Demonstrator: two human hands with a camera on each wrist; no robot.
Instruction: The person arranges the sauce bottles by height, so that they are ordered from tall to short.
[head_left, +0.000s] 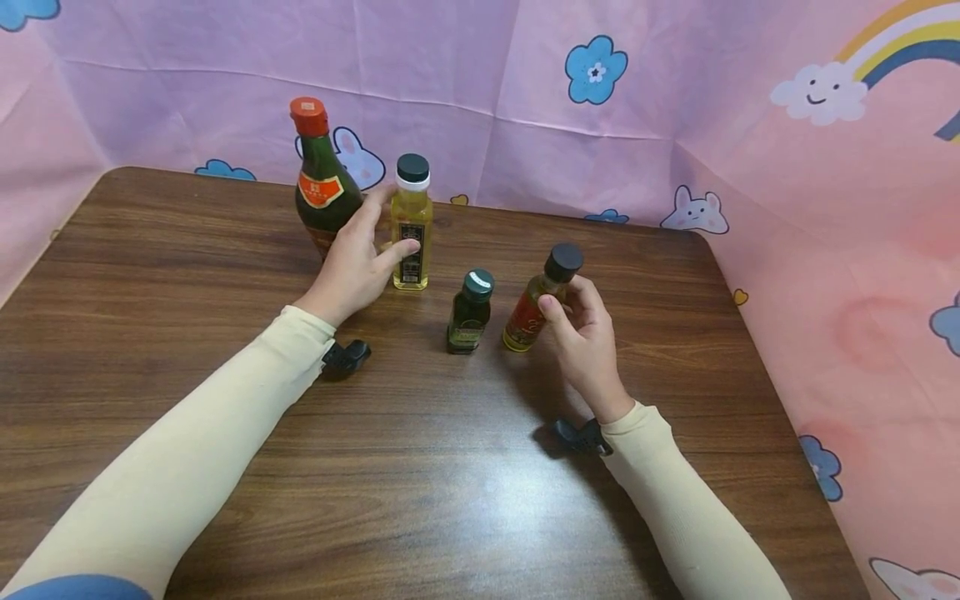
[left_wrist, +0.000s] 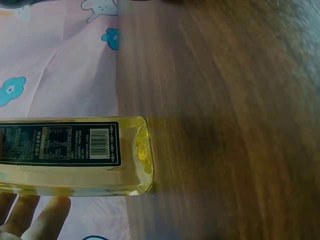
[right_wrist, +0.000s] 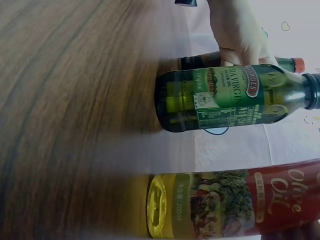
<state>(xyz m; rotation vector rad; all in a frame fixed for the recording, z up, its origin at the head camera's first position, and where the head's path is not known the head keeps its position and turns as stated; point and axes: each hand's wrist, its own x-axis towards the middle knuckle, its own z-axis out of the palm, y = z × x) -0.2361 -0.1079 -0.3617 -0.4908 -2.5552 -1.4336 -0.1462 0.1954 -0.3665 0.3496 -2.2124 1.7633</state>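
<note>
My left hand [head_left: 356, 262] grips a tall bottle of pale yellow oil [head_left: 422, 204], thumb across the front label and fingers behind. The left wrist view shows its dark barcode label [left_wrist: 60, 142] and fingers [left_wrist: 52, 215] along its far side. My right hand [head_left: 588, 342] holds a small olive oil bottle [head_left: 523, 321] with a red label and black cap, thumb towards me. That red label [right_wrist: 285, 195] shows closely in the right wrist view. Between the hands stands a small dark green olive oil bottle [head_left: 467, 321], untouched by either. Whether the held bottles touch the table cannot be told.
A large dark green bottle [head_left: 324, 192] with a red cap stands at the back left, just behind my left hand. Everything is on a brown wooden table [head_left: 420, 500]. Patterned pink and purple cloth [head_left: 495, 75] hangs along its back and right edges.
</note>
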